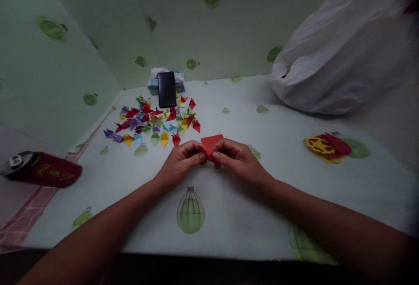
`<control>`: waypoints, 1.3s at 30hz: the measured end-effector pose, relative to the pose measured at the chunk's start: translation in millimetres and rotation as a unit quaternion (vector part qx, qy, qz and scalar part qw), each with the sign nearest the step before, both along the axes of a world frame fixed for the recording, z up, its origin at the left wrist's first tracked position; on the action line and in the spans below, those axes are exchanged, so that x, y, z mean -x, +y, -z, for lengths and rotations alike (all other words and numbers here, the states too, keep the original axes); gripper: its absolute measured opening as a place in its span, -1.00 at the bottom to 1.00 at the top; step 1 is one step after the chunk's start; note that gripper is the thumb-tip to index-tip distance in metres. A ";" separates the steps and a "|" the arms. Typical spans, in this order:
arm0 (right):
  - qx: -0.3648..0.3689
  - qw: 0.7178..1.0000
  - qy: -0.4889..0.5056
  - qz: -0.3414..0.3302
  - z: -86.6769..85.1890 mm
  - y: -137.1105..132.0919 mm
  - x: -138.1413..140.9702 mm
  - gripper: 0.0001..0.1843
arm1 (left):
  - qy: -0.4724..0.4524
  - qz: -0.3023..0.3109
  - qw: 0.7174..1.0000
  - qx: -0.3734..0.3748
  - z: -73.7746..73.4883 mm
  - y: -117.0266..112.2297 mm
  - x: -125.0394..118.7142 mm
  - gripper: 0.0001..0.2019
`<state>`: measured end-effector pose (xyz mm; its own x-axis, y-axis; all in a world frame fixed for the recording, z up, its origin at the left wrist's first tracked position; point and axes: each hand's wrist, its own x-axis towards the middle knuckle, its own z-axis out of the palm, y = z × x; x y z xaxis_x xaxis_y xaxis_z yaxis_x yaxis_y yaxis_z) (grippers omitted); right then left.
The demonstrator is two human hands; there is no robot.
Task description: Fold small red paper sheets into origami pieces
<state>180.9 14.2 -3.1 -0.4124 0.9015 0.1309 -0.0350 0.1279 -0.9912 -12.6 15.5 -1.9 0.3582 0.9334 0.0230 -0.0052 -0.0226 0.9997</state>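
Frame centre: I've got left hand (180,158) and right hand (238,160) both pinching the red folded paper (208,154). Risk I see: could tear or crease crooked if they pull unevenly.

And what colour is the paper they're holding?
The folded paper is orange-red, in the head view.

Your bare left forearm (108,226) slants in from the lower left and your right forearm (322,215) from the lower right, drawing your wrists in toward the middle. Your left hand (179,162) and right hand (242,161) face each other just beside one another — fingers curled, each gripping in a pinch. Your left thumb (197,158) points right, your right thumb (222,159) left, their tips near but apart.
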 end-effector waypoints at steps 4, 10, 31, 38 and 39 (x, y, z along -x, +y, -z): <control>-0.034 0.999 0.027 0.005 1.4 0.1 1.4 -0.81 | 0.007 0.006 1.000 0.000 -1.0 -1.3 0.2 -0.83; -0.108 0.990 -0.075 0.057 -0.7 -2.3 -2.3 -0.84 | 0.025 0.056 0.998 -0.006 -1.1 -3.9 -1.1 -0.86; -0.322 0.930 -0.130 0.122 4.1 -4.6 -0.8 -0.83 | -0.053 0.046 0.994 0.086 -0.6 -6.1 -4.8 -0.86; -0.394 0.902 -0.133 0.114 4.4 -3.8 -1.6 -0.80 | -0.047 0.055 0.994 0.088 0.5 -5.7 -4.9 -0.86; -0.394 0.901 -0.136 0.117 3.9 -3.6 -1.9 -0.81 | -0.046 0.054 0.994 0.089 0.9 -5.6 -4.8 -0.86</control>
<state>182.8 10.6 -7.0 -0.3355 0.6392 0.6920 0.3147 0.7684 -0.5572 -7.7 9.9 -2.7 0.4600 0.8822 -0.1007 -0.0902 0.1593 0.9831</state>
